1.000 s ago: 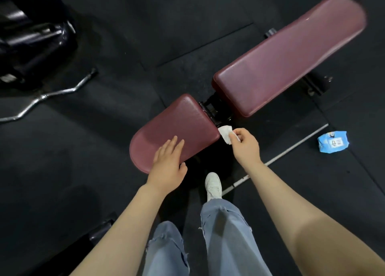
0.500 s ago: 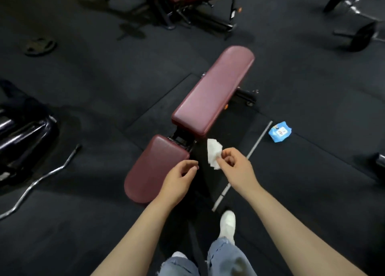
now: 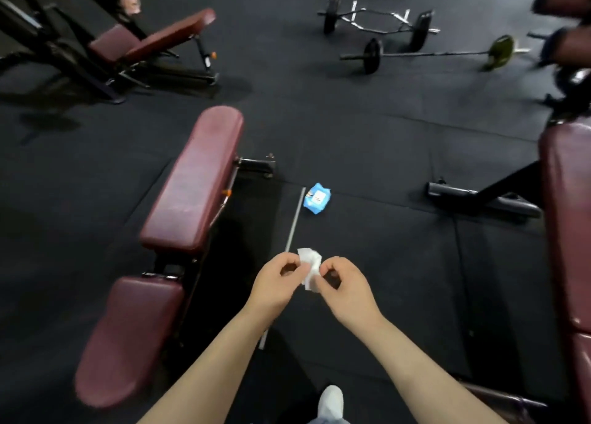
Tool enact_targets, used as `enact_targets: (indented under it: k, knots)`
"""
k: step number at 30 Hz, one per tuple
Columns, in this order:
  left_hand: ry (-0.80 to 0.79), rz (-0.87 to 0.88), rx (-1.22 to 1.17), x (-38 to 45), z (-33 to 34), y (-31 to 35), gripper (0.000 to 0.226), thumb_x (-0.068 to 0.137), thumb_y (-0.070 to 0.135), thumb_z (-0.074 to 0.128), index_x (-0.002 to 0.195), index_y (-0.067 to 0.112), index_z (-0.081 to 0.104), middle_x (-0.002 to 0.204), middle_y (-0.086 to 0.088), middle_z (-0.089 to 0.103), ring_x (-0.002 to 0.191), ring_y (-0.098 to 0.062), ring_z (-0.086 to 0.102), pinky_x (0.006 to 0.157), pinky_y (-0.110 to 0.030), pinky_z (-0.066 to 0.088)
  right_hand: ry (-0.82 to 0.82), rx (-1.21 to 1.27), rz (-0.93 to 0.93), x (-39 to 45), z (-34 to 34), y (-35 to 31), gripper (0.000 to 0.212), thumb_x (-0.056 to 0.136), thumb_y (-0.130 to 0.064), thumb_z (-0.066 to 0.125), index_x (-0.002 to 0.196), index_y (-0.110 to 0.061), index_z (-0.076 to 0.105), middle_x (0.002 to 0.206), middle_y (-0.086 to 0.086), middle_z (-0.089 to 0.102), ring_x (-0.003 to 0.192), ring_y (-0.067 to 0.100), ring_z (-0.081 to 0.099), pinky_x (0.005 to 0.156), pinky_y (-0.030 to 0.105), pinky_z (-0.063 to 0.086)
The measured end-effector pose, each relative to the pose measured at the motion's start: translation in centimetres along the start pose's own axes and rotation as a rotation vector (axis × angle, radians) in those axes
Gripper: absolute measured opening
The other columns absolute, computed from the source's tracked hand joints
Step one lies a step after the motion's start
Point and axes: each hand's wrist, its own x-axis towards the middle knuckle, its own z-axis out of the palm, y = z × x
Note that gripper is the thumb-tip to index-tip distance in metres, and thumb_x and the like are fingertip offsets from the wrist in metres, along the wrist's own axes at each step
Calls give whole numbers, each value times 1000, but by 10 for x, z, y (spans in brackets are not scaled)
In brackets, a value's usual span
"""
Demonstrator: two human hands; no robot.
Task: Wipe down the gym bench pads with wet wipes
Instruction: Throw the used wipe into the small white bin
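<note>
You've pulled off the seat pad [image 3: 128,337], and now left hand [image 3: 275,287] and right hand [image 3: 347,291] both pinch the wipe [image 3: 309,268], probably refolding before the next pass.

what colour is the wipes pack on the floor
Blue with a white label, wipes pack, head view.

Bare dark floor [image 3: 367,155] lies open ahead of both hands, broken only by a thin metal rod [image 3: 295,220] and the blue wipes pack [image 3: 316,199] just beside it (touching or not, unclear), while maroon bench pads [image 3: 192,184] wall the left and another bench [image 3: 566,219] the right.
</note>
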Motion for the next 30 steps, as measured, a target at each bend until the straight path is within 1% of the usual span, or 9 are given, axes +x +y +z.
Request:
enact_targets:
  k: [2, 4, 7, 11, 14, 16, 19, 26, 30]
  knots:
    - [-44, 11, 29, 11, 34, 17, 20, 93, 23, 61, 76, 14, 58, 70, 9, 53, 66, -2, 49, 60, -17, 42, 30, 23, -3, 1, -30, 18, 16, 84, -24, 67, 76, -30, 55, 93, -14, 60, 88, 4, 56, 72, 17, 45]
    - [-67, 16, 61, 22, 64, 30, 22, 94, 25, 59, 75, 16, 54, 69, 12, 50, 64, -1, 46, 61, -20, 41, 34, 106, 46, 3, -58, 37, 15, 84, -24, 68, 78, -23, 55, 97, -13, 63, 85, 6, 59, 73, 19, 48]
    - [-101, 53, 108, 38, 97, 46, 21, 95, 28, 57, 80, 14, 57, 78, 1, 58, 69, -5, 52, 66, -28, 44, -4, 354, 199, 9, -94, 60, 21, 87, -24, 68, 88, -12, 51, 98, -1, 67, 84, 9, 60, 78, 27, 49]
    - [-189, 86, 133, 63, 135, 65, 16, 95, 29, 56, 84, 18, 59, 88, -2, 65, 84, -19, 64, 78, -40, 53, 12, 653, 320, 19, -135, 89, 29, 89, -31, 67, 112, -21, 54, 102, 4, 69, 100, 18, 65, 92, 30, 52]
    - [-262, 112, 135, 84, 153, 73, 9, 96, 26, 57, 92, 22, 63, 93, 3, 68, 90, -16, 66, 83, -42, 56, -22, 732, 333, 32, -155, 104, 48, 81, -35, 69, 125, -26, 55, 106, 9, 70, 105, 19, 66, 97, 34, 51]
    - [-314, 117, 103, 99, 159, 79, 11, 96, 21, 57, 96, 25, 67, 96, 7, 70, 92, -11, 67, 86, -36, 56, -57, 710, 328, 45, -163, 109, 39, 86, -29, 68, 123, -23, 61, 106, 3, 72, 105, 18, 65, 95, 33, 51]
    - [-357, 125, 89, 129, 161, 85, 16, 96, 18, 58, 97, 27, 71, 97, 9, 71, 93, -9, 67, 85, -31, 55, -55, 698, 304, 71, -166, 114, 19, 94, -14, 63, 112, -14, 69, 109, 5, 71, 100, 19, 65, 91, 34, 51]
    - [-375, 181, 228, 239, 148, 89, 20, 96, 22, 60, 95, 40, 67, 99, 14, 63, 94, 2, 60, 82, -18, 48, 89, 677, 365, 181, -158, 113, 10, 94, -9, 61, 100, -5, 68, 100, 11, 72, 94, 25, 69, 85, 37, 59]
    - [-452, 281, 372, 320, 123, 100, 24, 96, 22, 54, 107, 38, 68, 106, 20, 60, 103, 3, 56, 91, -19, 46, 212, 634, 449, 264, -155, 107, 7, 93, -9, 62, 95, -10, 69, 88, 4, 74, 82, 15, 70, 77, 31, 59]
